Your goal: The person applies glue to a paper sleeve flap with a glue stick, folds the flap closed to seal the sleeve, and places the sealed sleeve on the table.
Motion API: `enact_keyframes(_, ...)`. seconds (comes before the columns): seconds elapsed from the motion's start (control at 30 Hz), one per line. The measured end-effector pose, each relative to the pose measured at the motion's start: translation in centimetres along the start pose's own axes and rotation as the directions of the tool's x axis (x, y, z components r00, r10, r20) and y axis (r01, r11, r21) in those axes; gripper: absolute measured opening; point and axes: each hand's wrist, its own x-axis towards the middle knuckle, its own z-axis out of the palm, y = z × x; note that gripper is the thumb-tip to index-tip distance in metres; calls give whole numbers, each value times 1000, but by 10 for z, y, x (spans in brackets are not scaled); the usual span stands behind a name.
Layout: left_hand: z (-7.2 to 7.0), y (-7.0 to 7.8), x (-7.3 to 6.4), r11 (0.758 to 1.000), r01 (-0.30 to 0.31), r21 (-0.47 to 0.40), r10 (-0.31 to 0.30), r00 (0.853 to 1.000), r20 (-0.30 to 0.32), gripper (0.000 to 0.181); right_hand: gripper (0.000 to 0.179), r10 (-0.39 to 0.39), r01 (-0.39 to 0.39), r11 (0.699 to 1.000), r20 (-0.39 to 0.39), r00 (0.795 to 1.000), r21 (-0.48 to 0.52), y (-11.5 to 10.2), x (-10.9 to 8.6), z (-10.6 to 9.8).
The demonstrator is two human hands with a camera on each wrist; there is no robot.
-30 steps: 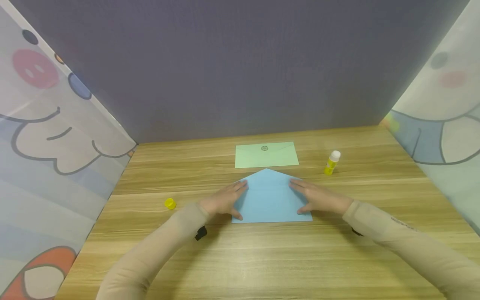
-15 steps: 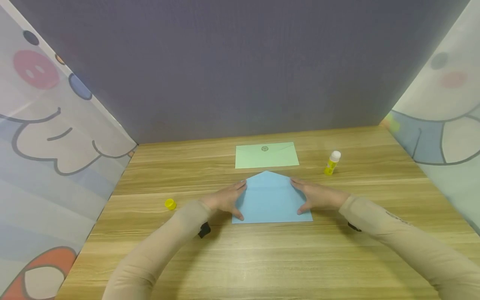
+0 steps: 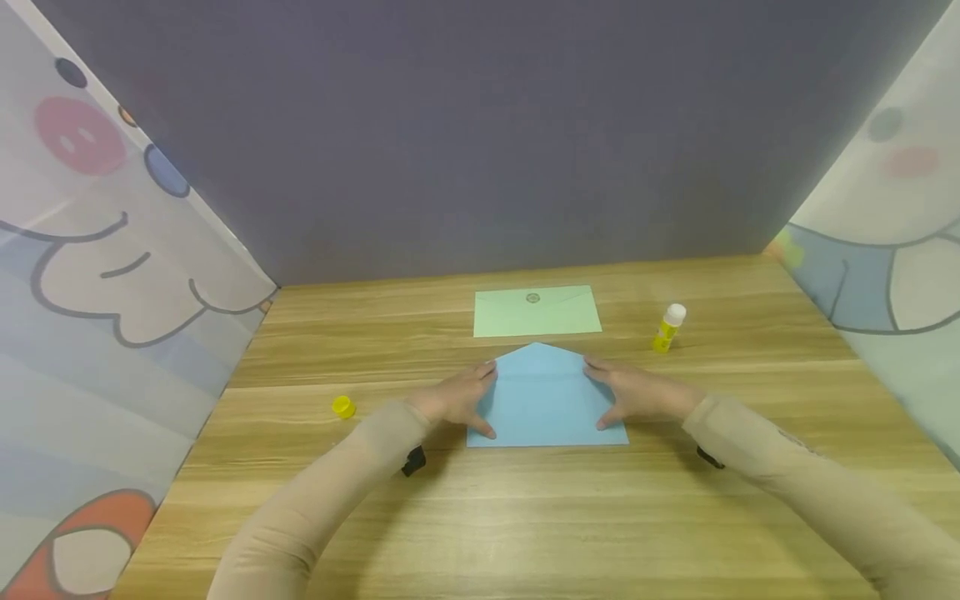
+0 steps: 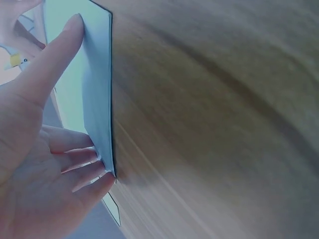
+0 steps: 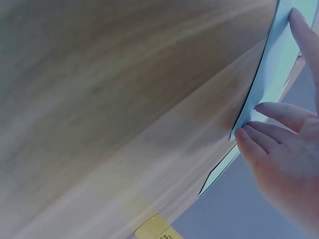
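A light blue envelope (image 3: 547,408) lies on the wooden table, its pointed flap (image 3: 536,357) spread out on the far side. My left hand (image 3: 459,398) rests on its left side, thumb near the front corner and fingertips by the base of the flap. On the opposite side my right hand (image 3: 637,392) touches the envelope in the same way, thumb and fingers spread apart. In the left wrist view the fingers (image 4: 75,162) reach the envelope's edge. The right wrist view has the fingertips (image 5: 244,132) at the other edge.
Behind the blue envelope lies a pale green envelope (image 3: 537,315) with a round seal. A yellow glue stick with a white top (image 3: 669,327) stands at the right. To the left sits a small yellow cap (image 3: 343,407). A dark wall (image 3: 510,150) rises behind the table.
The gap between the blue flap's tip and the green envelope has grown slightly. My left thumb lies a little further in on the blue envelope. Both hands stay on its sides.
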Motion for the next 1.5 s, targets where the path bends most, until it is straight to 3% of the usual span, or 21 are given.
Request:
enact_keyframes(0.17,-1,2,0,1000,15,16,-15,1000,7,103,72,7,-5,1000,-120,993,20,-1,-6,0)
enact_keyframes(0.27,-1,2,0,1000,15,24,-15,1000,4,103,50,3,5,1000,-278,961,29,1,-10,-3)
enact_keyframes(0.4,-1,2,0,999,9,36,-9,1000,3,103,21,55,-41,998,-500,864,38,4,-18,-8)
enact_keyframes(0.5,-1,2,0,999,6,39,-6,1000,7,102,9,101,-90,995,-642,760,49,9,-26,-14)
enact_keyframes(0.6,-1,2,0,999,1,37,-1,1000,5,102,9,100,-109,993,-750,653,38,16,-32,-18)
enact_keyframes(0.67,-1,3,-1,999,-2,39,2,1000,3,102,12,109,-124,991,-792,601,42,21,-36,-22)
enact_keyframes(0.77,-2,3,-2,999,-8,43,9,1000,-8,102,17,188,-161,980,-810,555,117,27,-40,-28)
enact_keyframes(0.93,-2,3,-3,999,-7,39,7,1000,-4,102,36,357,-201,934,-785,507,295,35,-43,-34)
enact_keyframes(1.03,-2,3,-4,999,-8,35,8,1000,-4,102,49,391,-171,919,-761,518,356,40,-43,-35)
enact_keyframes(1.1,-2,3,-4,999,-6,35,6,1000,-3,102,54,415,-152,903,-723,552,402,44,-44,-35)
enact_keyframes(1.23,-2,2,-4,999,3,39,-3,1000,6,102,60,462,-125,851,-613,641,510,52,-45,-36)
enact_keyframes(1.3,-1,2,-3,999,4,39,-5,1000,6,101,62,473,-127,831,-568,674,542,56,-46,-36)
enact_keyframes(1.4,-1,1,-3,999,6,40,-6,1000,4,101,63,482,-135,811,-520,705,569,59,-45,-36)
enact_keyframes(1.5,-1,1,-3,999,5,36,-5,1000,1,101,64,503,-155,786,-474,723,598,61,-44,-35)
